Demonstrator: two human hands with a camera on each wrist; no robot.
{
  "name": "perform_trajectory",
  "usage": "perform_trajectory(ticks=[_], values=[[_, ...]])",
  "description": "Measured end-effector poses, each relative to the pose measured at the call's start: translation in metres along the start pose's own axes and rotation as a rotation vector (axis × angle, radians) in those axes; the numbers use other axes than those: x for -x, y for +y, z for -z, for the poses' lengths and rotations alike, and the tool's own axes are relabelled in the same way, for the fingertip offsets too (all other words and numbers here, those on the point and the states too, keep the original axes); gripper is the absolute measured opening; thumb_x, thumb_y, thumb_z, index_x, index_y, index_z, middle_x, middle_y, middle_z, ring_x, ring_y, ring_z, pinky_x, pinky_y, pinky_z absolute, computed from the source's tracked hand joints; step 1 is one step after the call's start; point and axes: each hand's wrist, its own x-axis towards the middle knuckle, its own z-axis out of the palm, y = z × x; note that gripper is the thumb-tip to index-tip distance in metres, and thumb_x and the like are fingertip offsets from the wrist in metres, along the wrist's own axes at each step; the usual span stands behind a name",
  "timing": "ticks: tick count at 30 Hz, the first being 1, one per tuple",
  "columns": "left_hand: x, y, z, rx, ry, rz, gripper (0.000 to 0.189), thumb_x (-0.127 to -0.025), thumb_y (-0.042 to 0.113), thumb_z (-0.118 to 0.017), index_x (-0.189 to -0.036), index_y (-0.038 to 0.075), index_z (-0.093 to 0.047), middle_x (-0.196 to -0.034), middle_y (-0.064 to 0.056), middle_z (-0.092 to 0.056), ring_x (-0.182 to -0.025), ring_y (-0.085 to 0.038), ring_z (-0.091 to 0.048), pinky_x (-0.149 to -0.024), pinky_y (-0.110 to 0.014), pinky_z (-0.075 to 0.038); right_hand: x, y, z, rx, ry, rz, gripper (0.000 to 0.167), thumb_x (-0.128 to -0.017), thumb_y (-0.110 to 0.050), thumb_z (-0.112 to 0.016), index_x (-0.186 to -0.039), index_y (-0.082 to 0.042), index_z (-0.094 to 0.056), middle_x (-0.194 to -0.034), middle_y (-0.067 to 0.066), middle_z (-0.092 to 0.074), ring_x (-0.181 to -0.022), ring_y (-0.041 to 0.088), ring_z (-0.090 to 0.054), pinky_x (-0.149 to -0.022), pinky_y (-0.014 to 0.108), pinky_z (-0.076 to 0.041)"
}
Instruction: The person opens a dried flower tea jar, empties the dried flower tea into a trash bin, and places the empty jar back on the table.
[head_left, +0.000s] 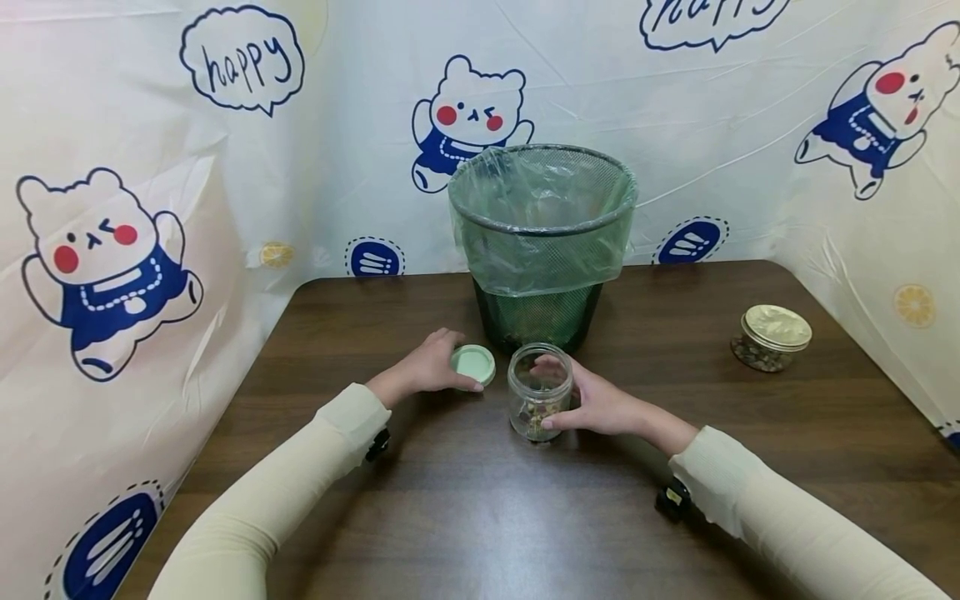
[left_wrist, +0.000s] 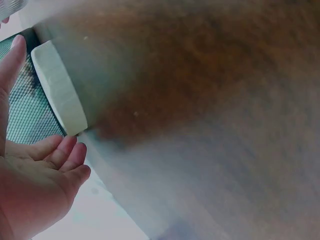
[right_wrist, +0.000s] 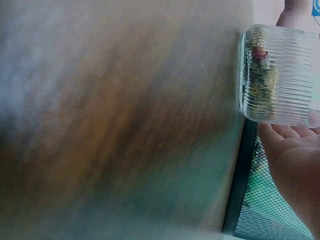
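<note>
My right hand holds an open ribbed glass jar, thumb on the near side and fingers behind it. Inside the jar, low down, lies what looks like dried flowers, yellowish with a dark red piece. To its left a pale green round lid lies flat on the table. My left hand is around the lid's left side, thumb and fingers spread apart. In the left wrist view the fingers are at the lid's edge, and the thumb stands off from it.
A dark mesh wastebasket with a green plastic liner stands just behind the jar and lid. Toward the right edge of the brown wooden table sits a small jar with a gold lid. A printed cloth hangs behind the table.
</note>
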Motion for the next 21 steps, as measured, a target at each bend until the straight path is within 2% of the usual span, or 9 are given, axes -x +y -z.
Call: perform_trajectory(ticks=[5, 9, 16, 21], values=[[0.001, 0.001, 0.011, 0.054, 0.019, -0.005, 0.093, -0.077, 0.044, -0.081, -0.140, -0.010, -0.039, -0.135, -0.024, -0.046, -0.122, -0.034, -0.045, -0.100, -0.046, -0.038, 0.000, 0.000, 0.000, 0.001, -0.002, -0.002, 0.079, -0.079, -0.012, -0.081, -0.142, 0.000, -0.033, -0.142, 0.016, -0.047, -0.131, 0.026, -0.042, -0.102, 0.051, -0.034], [0.003, 0.005, 0.023, 0.151, 0.042, 0.019, 0.092, -0.080, 0.043, -0.078, -0.145, -0.006, -0.034, -0.141, -0.024, -0.041, -0.126, -0.035, -0.044, -0.101, -0.047, -0.038, 0.000, -0.001, 0.000, 0.003, -0.004, 0.004, 0.077, -0.080, -0.013, -0.080, -0.141, -0.003, -0.034, -0.142, 0.016, -0.047, -0.131, 0.026, -0.042, -0.101, 0.051, -0.035], [0.001, 0.012, 0.044, 0.369, 0.168, 0.034, 0.083, -0.085, 0.042, -0.074, -0.146, 0.002, -0.035, -0.143, -0.019, -0.044, -0.130, -0.031, -0.042, -0.104, -0.046, -0.036, -0.001, 0.000, 0.000, 0.007, -0.004, 0.009, 0.079, -0.080, -0.012, -0.080, -0.142, 0.002, -0.033, -0.141, 0.016, -0.047, -0.130, 0.027, -0.042, -0.102, 0.052, -0.034], [-0.001, 0.019, 0.061, 0.457, 0.266, 0.009, 0.075, -0.088, 0.040, -0.072, -0.145, 0.003, -0.039, -0.141, -0.016, -0.047, -0.129, -0.029, -0.043, -0.107, -0.045, -0.033, 0.000, 0.001, 0.000, 0.008, 0.000, 0.008, 0.080, -0.080, -0.012, -0.080, -0.142, 0.002, -0.033, -0.141, 0.015, -0.047, -0.130, 0.026, -0.042, -0.102, 0.051, -0.034]])
